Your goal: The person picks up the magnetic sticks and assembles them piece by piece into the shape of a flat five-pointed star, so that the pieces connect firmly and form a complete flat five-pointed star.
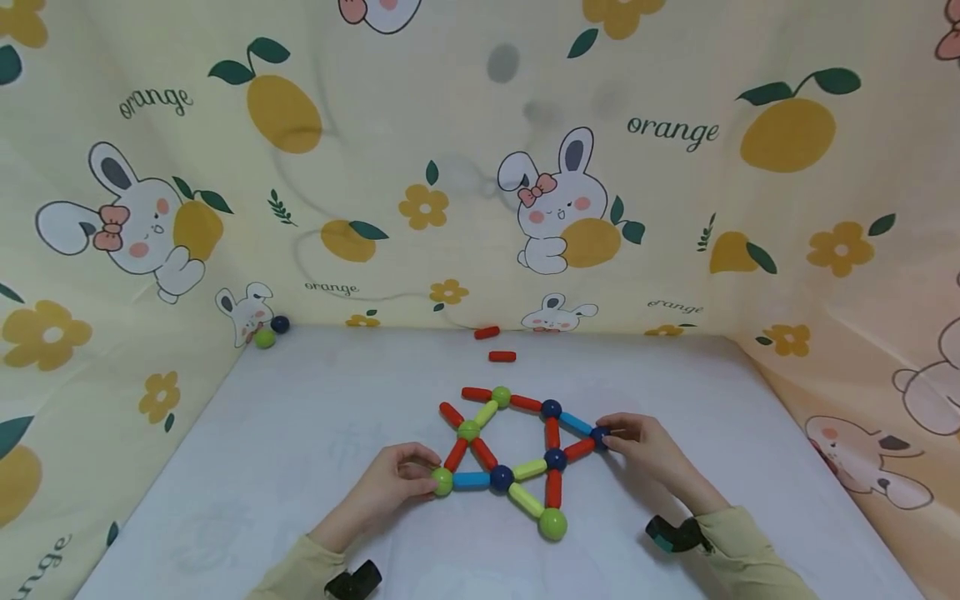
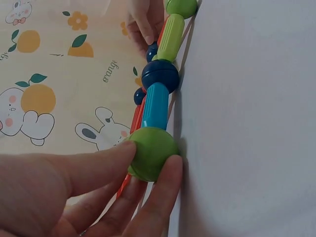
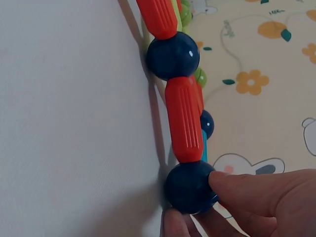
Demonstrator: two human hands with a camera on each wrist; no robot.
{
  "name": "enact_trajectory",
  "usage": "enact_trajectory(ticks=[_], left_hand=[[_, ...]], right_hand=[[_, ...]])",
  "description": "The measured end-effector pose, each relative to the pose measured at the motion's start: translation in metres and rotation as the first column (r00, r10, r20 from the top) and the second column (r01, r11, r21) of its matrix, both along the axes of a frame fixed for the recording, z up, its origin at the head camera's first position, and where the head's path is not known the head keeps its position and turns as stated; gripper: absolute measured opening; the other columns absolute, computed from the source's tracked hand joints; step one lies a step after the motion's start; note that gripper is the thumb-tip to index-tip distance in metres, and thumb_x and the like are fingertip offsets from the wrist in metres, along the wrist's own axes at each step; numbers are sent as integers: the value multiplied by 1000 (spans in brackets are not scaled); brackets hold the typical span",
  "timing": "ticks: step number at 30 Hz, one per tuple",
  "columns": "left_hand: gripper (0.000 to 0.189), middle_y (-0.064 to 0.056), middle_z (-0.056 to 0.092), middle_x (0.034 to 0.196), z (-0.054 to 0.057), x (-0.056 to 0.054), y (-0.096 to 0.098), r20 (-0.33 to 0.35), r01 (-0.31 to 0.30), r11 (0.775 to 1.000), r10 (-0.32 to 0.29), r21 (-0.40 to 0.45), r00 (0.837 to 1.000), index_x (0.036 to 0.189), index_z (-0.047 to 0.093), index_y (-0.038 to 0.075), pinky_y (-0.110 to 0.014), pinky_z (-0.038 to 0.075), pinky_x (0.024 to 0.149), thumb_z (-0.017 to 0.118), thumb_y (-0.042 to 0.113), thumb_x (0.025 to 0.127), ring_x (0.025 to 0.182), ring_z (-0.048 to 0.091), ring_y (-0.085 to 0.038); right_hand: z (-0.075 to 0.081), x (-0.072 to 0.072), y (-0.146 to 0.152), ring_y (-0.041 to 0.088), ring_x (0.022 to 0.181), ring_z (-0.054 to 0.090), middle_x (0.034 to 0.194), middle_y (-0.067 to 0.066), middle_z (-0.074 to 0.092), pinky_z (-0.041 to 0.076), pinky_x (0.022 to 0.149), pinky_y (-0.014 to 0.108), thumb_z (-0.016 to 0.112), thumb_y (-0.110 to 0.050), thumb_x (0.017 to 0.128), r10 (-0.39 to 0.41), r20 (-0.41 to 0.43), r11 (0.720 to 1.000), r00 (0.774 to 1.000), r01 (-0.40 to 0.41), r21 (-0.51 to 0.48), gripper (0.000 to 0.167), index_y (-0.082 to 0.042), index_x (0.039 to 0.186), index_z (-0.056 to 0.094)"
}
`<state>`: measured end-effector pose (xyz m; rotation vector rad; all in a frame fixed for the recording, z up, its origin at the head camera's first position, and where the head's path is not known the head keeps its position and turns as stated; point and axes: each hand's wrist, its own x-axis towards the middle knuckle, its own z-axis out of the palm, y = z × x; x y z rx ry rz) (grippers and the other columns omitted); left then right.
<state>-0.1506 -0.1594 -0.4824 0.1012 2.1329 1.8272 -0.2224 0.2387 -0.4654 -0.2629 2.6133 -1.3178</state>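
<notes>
A flat linked figure of coloured rods and balls lies on the white table. My left hand [image 1: 393, 479] pinches the green ball [image 2: 153, 154] at its left corner, thumb on one side and fingers on the other. From that ball a blue rod [image 1: 472, 480] runs to a dark blue ball [image 1: 502, 478]. At the right corner my right hand [image 1: 647, 450] pinches another dark blue ball [image 3: 191, 186], where a red rod [image 3: 184, 118] and a light blue rod [image 1: 576, 423] meet. A green ball [image 1: 552, 524] forms the near tip. Red rods [image 1: 452, 415] stick out at the upper left.
Two loose red rods [image 1: 502, 357] lie behind the figure near the back edge of the table [image 1: 337, 392]. A green ball [image 1: 265, 337] and a dark blue ball [image 1: 281, 324] sit at the back left corner. A printed cloth [image 1: 450, 125] hangs behind and at the sides.
</notes>
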Motion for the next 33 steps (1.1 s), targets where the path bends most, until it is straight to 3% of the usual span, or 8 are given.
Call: enact_trajectory(ticks=[10,13,16,20,23,26,30,33], left_hand=[[36,-11,66,104,5,2,5,52,123,990,-127,72,991,115,57,-6,-34,56,78,72,10,85,89,65,-22],[40,-12,65,108,9,-2,-3,49,188,981,-191,47,980,119,56,-5,-34,55,80,71,13,87,94,64,-22],[46,-15,62,116,12,-15,-25,16,184,983,-184,-19,983,125,54,-2,-36,54,82,71,18,87,99,63,-24],[62,-18,56,125,18,-49,-78,-146,-35,978,5,-206,989,130,50,0,-40,52,87,76,31,83,109,59,-30],[73,-22,50,132,21,-80,-129,-288,-265,907,172,-326,942,134,46,0,-46,46,94,77,38,80,118,50,-37],[78,-25,42,139,21,-106,-178,-355,-414,839,289,-353,889,139,40,-1,-51,40,100,76,39,82,125,41,-42],[82,-23,37,144,21,-127,-223,-342,-521,792,417,-319,842,144,35,1,-52,36,103,73,41,83,130,36,-41],[84,-22,35,146,22,-133,-243,-317,-568,776,485,-272,815,146,32,2,-51,33,105,72,41,84,132,34,-39]], right_hand=[[-3,-2,10,35,110,58,121,18,60,42,97,55,60,-9,94,-19,6,999,1000,19,-34,31,1,123,60],[-5,-3,13,35,110,57,122,18,60,40,97,57,60,-9,94,-32,20,999,999,33,-43,32,0,124,60],[-7,-4,15,35,108,58,121,18,60,40,97,58,61,-10,93,-35,26,998,999,37,-49,32,0,123,60],[-11,-5,16,32,107,59,120,16,61,40,96,58,63,-11,93,-39,31,998,999,40,-49,32,-2,123,61],[-14,-6,16,32,107,59,120,16,61,40,96,58,63,-12,93,-32,28,998,999,34,-54,32,-2,123,61],[-15,-8,15,32,107,58,121,15,60,40,97,57,62,-13,93,-17,21,998,1000,18,-57,32,-3,124,60],[-15,-10,12,31,107,58,120,14,61,40,98,56,62,-12,94,-13,19,998,1000,14,-67,32,-3,124,60],[-15,-11,9,30,106,59,119,14,62,41,97,55,61,-13,94,-6,8,997,1000,6,-73,32,-2,124,60]])
